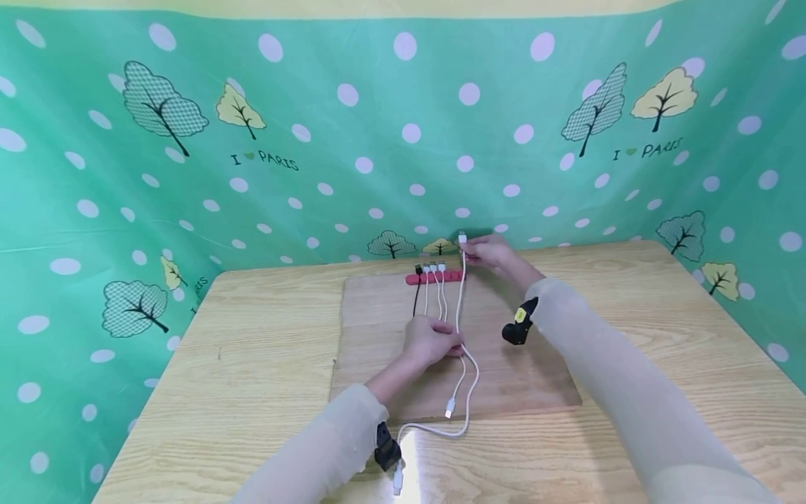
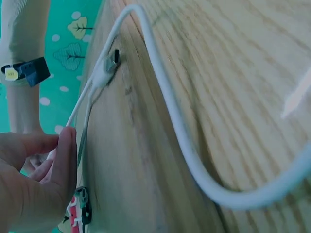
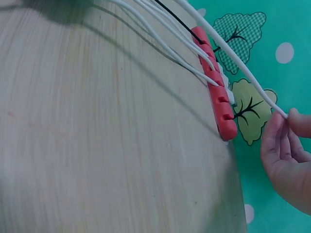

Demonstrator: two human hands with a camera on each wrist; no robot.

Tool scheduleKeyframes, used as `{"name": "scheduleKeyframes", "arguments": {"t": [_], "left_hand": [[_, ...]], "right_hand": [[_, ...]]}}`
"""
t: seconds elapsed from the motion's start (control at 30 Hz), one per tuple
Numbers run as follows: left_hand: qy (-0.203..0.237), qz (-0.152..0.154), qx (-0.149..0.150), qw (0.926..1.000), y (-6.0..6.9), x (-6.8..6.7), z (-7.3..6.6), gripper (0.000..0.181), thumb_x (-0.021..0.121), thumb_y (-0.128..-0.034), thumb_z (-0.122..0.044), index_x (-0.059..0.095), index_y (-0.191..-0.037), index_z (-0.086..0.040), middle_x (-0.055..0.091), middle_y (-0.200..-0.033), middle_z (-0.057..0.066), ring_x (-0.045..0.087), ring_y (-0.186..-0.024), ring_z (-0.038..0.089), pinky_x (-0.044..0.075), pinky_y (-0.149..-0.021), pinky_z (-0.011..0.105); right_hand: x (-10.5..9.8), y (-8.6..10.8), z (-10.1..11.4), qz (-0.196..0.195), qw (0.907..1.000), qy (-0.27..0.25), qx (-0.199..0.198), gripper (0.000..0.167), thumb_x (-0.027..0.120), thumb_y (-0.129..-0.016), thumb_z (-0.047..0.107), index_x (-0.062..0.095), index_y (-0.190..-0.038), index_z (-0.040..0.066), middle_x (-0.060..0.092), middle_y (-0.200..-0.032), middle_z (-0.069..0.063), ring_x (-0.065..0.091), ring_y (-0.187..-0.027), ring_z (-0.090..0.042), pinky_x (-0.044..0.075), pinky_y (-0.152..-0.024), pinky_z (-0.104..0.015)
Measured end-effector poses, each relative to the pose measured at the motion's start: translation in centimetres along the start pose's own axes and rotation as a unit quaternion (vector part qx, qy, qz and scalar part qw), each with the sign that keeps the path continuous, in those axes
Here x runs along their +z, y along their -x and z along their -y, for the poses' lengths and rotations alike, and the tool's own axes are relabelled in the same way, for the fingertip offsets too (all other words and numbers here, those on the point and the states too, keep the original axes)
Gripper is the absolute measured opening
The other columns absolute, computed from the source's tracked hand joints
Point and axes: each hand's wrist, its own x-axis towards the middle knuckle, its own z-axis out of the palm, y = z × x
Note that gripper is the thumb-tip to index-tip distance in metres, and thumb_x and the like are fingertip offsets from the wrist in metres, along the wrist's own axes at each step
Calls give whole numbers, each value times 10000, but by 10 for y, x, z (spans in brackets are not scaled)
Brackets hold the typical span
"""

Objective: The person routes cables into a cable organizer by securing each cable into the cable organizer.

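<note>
A white cable point(image 1: 460, 294) is stretched upright between my two hands. Up at the back, my right hand point(image 1: 491, 250) pinches it just below its plug point(image 1: 462, 239), beyond the red cable holder point(image 1: 412, 279). Lower down, my left hand point(image 1: 431, 343) pinches the same cable above the wooden board. From there the cable loops past the board's front edge to another connector point(image 1: 397, 481) by my left wrist. In the right wrist view, the holder point(image 3: 227, 127) has a black cable point(image 3: 175, 17) and several white cables in its slots; the two slots nearest my right hand point(image 3: 286, 160) hold no cable.
The wooden board point(image 1: 522, 378) lies on a light wood table point(image 1: 264, 364). A white connector point(image 1: 450, 408) rests near the board's front edge. Behind the table hangs a green dotted curtain point(image 1: 378, 91), close to my right hand. Each wrist wears a black camera point(image 1: 518, 329).
</note>
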Motion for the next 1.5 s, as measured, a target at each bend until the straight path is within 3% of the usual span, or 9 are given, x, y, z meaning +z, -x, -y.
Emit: {"name": "scheduleKeyframes", "arguments": {"t": [0.17,0.37,0.53,0.73,0.83,1.0,1.17,1.3,1.5], "left_hand": [[-179,159,124,9996,1,3,4,105,705,-799,22,718,-889,76,729,-766,226,728,-609,204,601,-580,232],[-405,300,174,9986,7,8,3,72,713,-789,26,719,-842,74,725,-727,212,719,-582,202,588,-537,219],[-648,264,137,9975,9,8,1,60,722,-783,18,718,-827,59,725,-709,192,713,-571,191,579,-523,207],[-975,158,96,9951,11,7,-2,55,737,-782,-9,718,-805,37,724,-679,164,712,-565,192,576,-514,214],[-1114,116,61,9937,13,7,-4,48,740,-786,-23,721,-793,20,722,-660,143,702,-546,162,568,-506,205],[-1289,69,-13,9916,13,7,-8,38,747,-773,-13,722,-765,14,718,-641,143,698,-536,166,558,-489,198],[-2067,-50,-43,9784,5,6,-15,45,756,-757,-52,736,-725,-26,718,-613,90,657,-489,97,482,-444,150],[-2548,-201,-95,9667,-1,5,-17,42,742,-732,-52,733,-691,-52,718,-606,67,661,-488,95,442,-426,138],[-2277,78,-366,9730,-7,5,-19,16,706,-765,5,711,-780,0,708,-618,91,685,-519,130,522,-451,175]], "right_hand": [[5,-4,-4,-81,9998,177,57,462,577,-946,80,449,-1372,-44,508,-1374,-225,599,-1139,-262,554,-932,-235],[8,-9,-17,-216,9986,472,123,486,669,-886,72,511,-1333,-38,566,-1333,-238,653,-747,-61,583,-793,-180],[10,-9,-25,-711,9844,1575,-331,425,759,-824,193,651,-1202,30,630,-1276,-186,637,-962,-156,552,-808,-194],[11,-9,-33,-887,9676,2226,-796,390,763,-820,252,688,-1147,53,638,-1266,-175,554,-1203,-309,488,-1022,-382],[14,-8,-34,-930,9599,2449,-993,364,770,-813,265,710,-1110,63,671,-1217,-160,566,-1182,-297,465,-1038,-391],[19,-6,-32,-1003,9488,2755,-1178,323,761,-822,253,723,-1083,66,710,-1131,-152,613,-1078,-282,505,-946,-366],[28,-6,-24,-1370,9302,3159,-1275,277,756,-821,226,738,-1044,63,733,-1071,-138,651,-994,-271,551,-796,-297],[38,-8,-23,-1692,9275,3124,-1160,237,761,-807,177,746,-1009,53,738,-1047,-141,659,-994,-272,569,-765,-279],[46,-11,-28,-2030,9298,2889,-1038,182,756,-798,117,753,-964,41,747,-998,-140,684,-975,-271,591,-821,-330]]}}
